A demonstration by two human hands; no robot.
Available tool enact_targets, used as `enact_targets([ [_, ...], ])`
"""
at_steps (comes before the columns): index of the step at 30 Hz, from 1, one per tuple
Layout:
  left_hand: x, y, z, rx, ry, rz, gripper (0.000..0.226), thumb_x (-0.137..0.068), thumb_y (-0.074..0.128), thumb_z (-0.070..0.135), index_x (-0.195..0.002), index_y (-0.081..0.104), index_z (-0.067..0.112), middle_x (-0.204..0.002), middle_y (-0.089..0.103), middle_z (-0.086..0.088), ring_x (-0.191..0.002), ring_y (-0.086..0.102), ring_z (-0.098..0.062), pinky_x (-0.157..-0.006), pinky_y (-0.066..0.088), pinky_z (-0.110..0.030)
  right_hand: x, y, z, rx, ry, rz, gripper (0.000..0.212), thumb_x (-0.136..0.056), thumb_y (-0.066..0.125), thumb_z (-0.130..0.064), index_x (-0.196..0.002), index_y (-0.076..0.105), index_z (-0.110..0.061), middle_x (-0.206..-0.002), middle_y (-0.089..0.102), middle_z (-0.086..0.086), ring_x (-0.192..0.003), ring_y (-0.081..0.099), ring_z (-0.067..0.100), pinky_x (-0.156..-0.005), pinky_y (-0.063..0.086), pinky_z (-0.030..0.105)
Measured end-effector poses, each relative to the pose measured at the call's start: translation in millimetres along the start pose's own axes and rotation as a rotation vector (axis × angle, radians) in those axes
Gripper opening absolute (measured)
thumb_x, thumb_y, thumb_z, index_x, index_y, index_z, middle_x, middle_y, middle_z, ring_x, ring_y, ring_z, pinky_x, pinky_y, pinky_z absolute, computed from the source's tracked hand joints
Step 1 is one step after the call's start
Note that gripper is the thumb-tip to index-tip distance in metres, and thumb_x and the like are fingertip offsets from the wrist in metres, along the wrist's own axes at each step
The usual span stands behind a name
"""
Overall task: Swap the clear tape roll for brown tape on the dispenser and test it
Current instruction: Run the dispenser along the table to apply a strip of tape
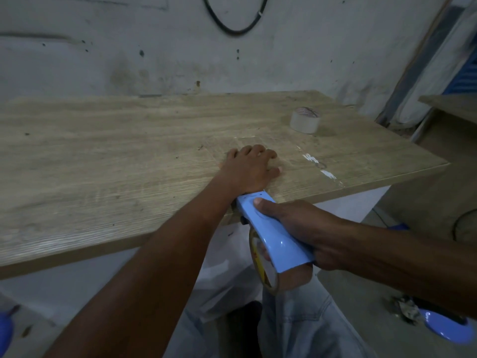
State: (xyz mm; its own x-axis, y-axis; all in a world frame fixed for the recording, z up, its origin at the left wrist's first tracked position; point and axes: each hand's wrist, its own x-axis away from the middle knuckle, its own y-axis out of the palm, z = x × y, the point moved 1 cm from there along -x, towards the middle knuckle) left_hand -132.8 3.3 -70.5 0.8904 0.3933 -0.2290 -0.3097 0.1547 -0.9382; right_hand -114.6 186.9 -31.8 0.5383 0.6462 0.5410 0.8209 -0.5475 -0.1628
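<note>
Dispenser (273,236) at the near edge of the table (129,156), nose on the tabletop, body hanging out over the person's lap. Right hand (296,228) wrapped closed around the blue handle, thumb on top, likely to steer and press the nose down. Brown roll (267,267) sits in the dispenser below the handle; its yellow-printed core shows. So the swap looks done and this reads as the test pull.

Left hand (251,167) lies beyond the dispenser's nose, palm down, fingers loosely curled on the table, gripping nothing. Probably it pins or smooths the tape end so the pull has an anchor; no brown strip can be made out under it.

Clear roll (305,120) stands on its flat side far beyond the dispenser toward the right corner, well apart from both hands, set out of the way.

Glossy streaks on the wood beside the left hand may be stuck-down clear tape; cannot tell for sure.
</note>
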Motion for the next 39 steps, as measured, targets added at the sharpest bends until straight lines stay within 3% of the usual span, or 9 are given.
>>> enact_targets([
  [5, 1, -2, 1, -0.012, -0.006, -0.007, 0.053, -0.1, 0.036, 0.06, -0.144, 0.045, 0.033, -0.156, 0.04, 0.001, -0.147, 0.033, -0.024, -0.117, 0.02, -0.054, 7, -5, 5, 0.038, -0.02, -0.009, 0.04, -0.09, 0.068, -0.047, -0.089, 0.069, -0.007, -0.065, 0.071, 0.008, -0.058, 0.067, 0.022, -0.064, 0.056, 0.035],
  [9, 0, -3, 2, -0.002, -0.016, -0.034, 0.054, -0.1, 0.034, 0.06, -0.146, 0.043, 0.033, -0.159, 0.037, 0.001, -0.148, 0.03, -0.024, -0.118, 0.018, -0.054, 9, -8, 13, 0.015, 0.009, -0.024, 0.045, -0.089, 0.068, -0.047, -0.091, 0.069, -0.002, -0.062, 0.071, 0.009, -0.05, 0.067, 0.019, -0.056, 0.055, 0.032],
  [14, 3, -3, 6, -0.011, -0.03, -0.026, 0.054, -0.1, 0.036, 0.059, -0.146, 0.044, 0.032, -0.157, 0.039, 0.0, -0.147, 0.032, -0.025, -0.116, 0.019, -0.057, 7, -9, 24, -0.008, 0.001, -0.014, 0.051, -0.086, 0.071, -0.048, -0.097, 0.069, 0.002, -0.067, 0.072, 0.011, -0.056, 0.068, 0.023, -0.064, 0.058, 0.037],
  [19, 14, -5, 18, -0.028, -0.072, -0.047, 0.062, -0.099, 0.031, 0.066, -0.149, 0.041, 0.031, -0.159, 0.037, 0.0, -0.149, 0.027, -0.025, -0.119, 0.009, -0.062, 7, -9, 24, -0.016, -0.013, -0.025, 0.048, -0.087, 0.071, -0.048, -0.094, 0.069, 0.0, -0.064, 0.072, 0.008, -0.055, 0.069, 0.02, -0.06, 0.056, 0.033],
  [22, 21, -3, 20, -0.016, -0.035, -0.056, 0.063, -0.099, 0.028, 0.066, -0.15, 0.039, 0.031, -0.162, 0.033, 0.001, -0.153, 0.02, -0.022, -0.12, 0.006, -0.061, 4, -8, 26, -0.006, -0.02, -0.015, 0.052, -0.087, 0.07, -0.049, -0.101, 0.068, 0.001, -0.073, 0.072, 0.01, -0.059, 0.069, 0.021, -0.062, 0.056, 0.034],
  [29, 23, 0, 17, -0.051, -0.005, -0.039, 0.058, -0.102, 0.03, 0.059, -0.152, 0.037, 0.03, -0.162, 0.033, 0.001, -0.151, 0.024, -0.023, -0.118, 0.015, -0.055, -1, -8, 30, 0.017, -0.035, 0.008, 0.061, -0.084, 0.073, -0.05, -0.111, 0.067, 0.004, -0.088, 0.072, 0.016, -0.073, 0.07, 0.028, -0.081, 0.059, 0.046],
  [36, 19, 2, 16, -0.095, -0.013, -0.028, 0.056, -0.101, 0.032, 0.059, -0.149, 0.039, 0.031, -0.159, 0.038, 0.002, -0.147, 0.032, -0.023, -0.114, 0.021, -0.055, 1, -6, 28, 0.047, -0.063, 0.037, 0.05, -0.087, 0.071, -0.047, -0.102, 0.068, 0.001, -0.078, 0.07, 0.012, -0.069, 0.068, 0.027, -0.08, 0.057, 0.046],
  [39, 20, 2, 16, -0.112, -0.016, -0.029, 0.056, -0.101, 0.032, 0.059, -0.149, 0.04, 0.031, -0.158, 0.039, 0.001, -0.146, 0.033, -0.023, -0.114, 0.021, -0.055, 5, -4, 27, 0.032, -0.068, 0.028, 0.045, -0.09, 0.069, -0.044, -0.101, 0.067, 0.0, -0.075, 0.069, 0.011, -0.064, 0.067, 0.024, -0.072, 0.057, 0.042],
])
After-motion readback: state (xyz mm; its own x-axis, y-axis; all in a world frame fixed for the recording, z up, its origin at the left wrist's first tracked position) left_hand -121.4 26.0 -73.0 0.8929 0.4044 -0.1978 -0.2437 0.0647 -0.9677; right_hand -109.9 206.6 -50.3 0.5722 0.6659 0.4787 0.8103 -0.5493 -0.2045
